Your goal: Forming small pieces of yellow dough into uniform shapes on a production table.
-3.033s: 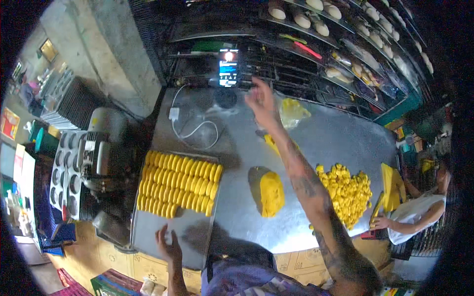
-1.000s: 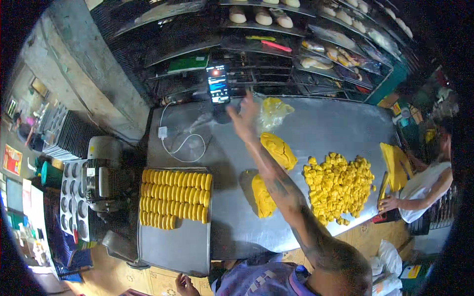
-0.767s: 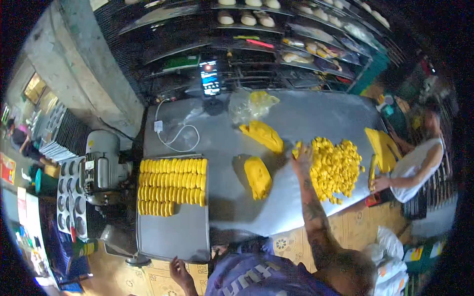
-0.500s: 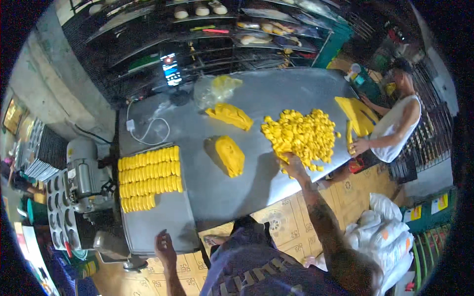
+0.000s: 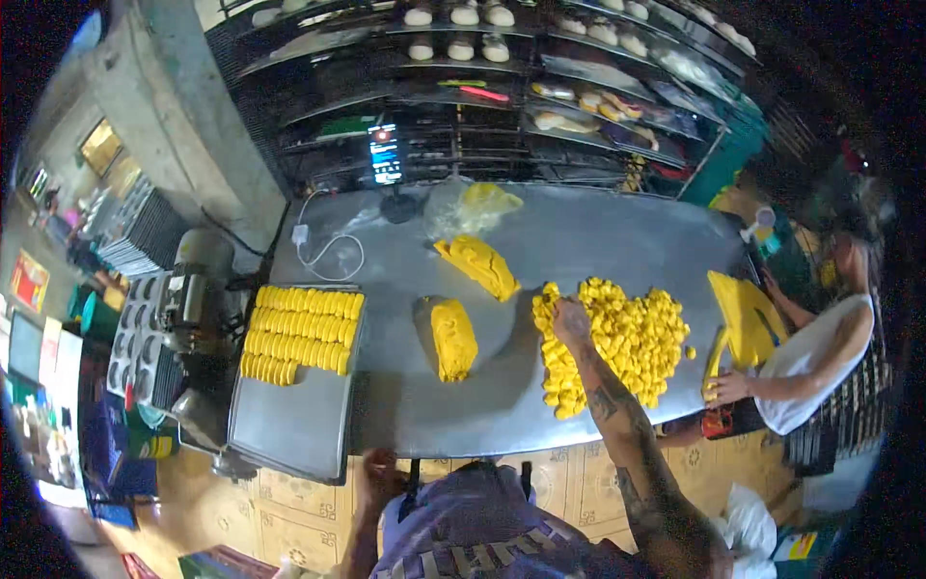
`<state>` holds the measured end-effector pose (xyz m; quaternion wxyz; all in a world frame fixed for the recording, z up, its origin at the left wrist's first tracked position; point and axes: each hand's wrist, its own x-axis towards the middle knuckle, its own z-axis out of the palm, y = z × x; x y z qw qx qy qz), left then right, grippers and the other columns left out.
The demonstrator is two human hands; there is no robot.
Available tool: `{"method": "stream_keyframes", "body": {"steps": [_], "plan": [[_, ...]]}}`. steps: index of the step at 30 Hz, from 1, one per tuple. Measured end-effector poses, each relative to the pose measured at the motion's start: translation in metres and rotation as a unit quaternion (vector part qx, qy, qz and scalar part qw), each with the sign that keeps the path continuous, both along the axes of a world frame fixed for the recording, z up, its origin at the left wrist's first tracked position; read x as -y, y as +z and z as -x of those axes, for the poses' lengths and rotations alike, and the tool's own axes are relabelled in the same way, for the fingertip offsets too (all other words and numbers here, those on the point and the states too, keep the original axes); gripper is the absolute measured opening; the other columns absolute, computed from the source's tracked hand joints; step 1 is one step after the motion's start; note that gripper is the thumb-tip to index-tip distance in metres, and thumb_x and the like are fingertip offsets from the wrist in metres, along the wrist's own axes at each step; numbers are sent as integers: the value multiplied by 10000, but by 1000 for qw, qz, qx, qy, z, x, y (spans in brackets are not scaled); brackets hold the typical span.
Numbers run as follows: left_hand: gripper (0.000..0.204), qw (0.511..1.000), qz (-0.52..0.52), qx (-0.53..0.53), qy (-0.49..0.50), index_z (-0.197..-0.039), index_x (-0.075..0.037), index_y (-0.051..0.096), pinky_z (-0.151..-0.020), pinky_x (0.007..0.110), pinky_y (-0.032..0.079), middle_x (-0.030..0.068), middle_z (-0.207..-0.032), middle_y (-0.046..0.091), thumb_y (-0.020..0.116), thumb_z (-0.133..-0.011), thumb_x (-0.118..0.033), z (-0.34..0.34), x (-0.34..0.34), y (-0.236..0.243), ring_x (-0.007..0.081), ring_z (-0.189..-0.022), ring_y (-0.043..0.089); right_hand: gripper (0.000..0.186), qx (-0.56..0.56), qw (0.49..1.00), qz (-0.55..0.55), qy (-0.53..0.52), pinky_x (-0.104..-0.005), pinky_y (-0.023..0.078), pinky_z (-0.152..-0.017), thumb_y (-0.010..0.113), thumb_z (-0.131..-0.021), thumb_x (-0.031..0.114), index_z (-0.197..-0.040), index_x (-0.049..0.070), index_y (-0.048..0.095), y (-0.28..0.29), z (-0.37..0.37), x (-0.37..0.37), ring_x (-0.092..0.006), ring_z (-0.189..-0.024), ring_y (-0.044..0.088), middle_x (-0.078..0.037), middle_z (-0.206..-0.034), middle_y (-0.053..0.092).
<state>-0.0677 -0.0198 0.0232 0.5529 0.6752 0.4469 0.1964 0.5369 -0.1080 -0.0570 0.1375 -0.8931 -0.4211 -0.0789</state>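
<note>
I've got a grey metal bench (image 5: 617, 227) in view. At its left end I see a metal tray (image 5: 289, 415); behind that, a white plug (image 5: 300, 234) with looped cable and a dark stand (image 5: 396, 207). Mid-bench lie a clear plastic bag (image 5: 473, 207), a rear yellow lump (image 5: 477, 267) and a nearer yellow lump (image 5: 453, 340). Rightward, I see a heap of small yellow pieces (image 5: 637, 328), then a flat yellow sheet (image 5: 743, 314).

the place looks like a bakery workroom. a tall rack (image 5: 449, 67) with pale rounded loaves (image 5: 463, 50) on its shelves stands behind a broad counter (image 5: 627, 230) bearing heaped yellow dough pieces (image 5: 632, 338), while cupped baking pans (image 5: 141, 333) and stacked trays (image 5: 140, 232) stand to the left.
</note>
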Motion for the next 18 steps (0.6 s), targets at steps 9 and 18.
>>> {"method": "stream_keyframes", "body": {"steps": [9, 18], "plan": [[218, 999, -30, 36, -25, -1134, -56, 765, -741, 317, 570, 83, -910, 760, 715, -935, -127, -24, 24, -37, 157, -840, 709, 265, -57, 992, -111, 32, -455, 560, -694, 772, -830, 161, -1041, 40, 668, 34, 30, 16, -315, -820, 706, -151, -876, 718], [212, 982, -77, -2, -172, -1131, -71, 741, -796, 386, 596, 206, -1008, 736, 721, -925, -119, -35, -39, -35, 311, -928, 749, 250, -456, 875, -77, 141, -329, 580, -748, 812, -883, 169, -1056, 17, 716, 32, 338, -17, -171, -791, 711, -103, -899, 763]]}}
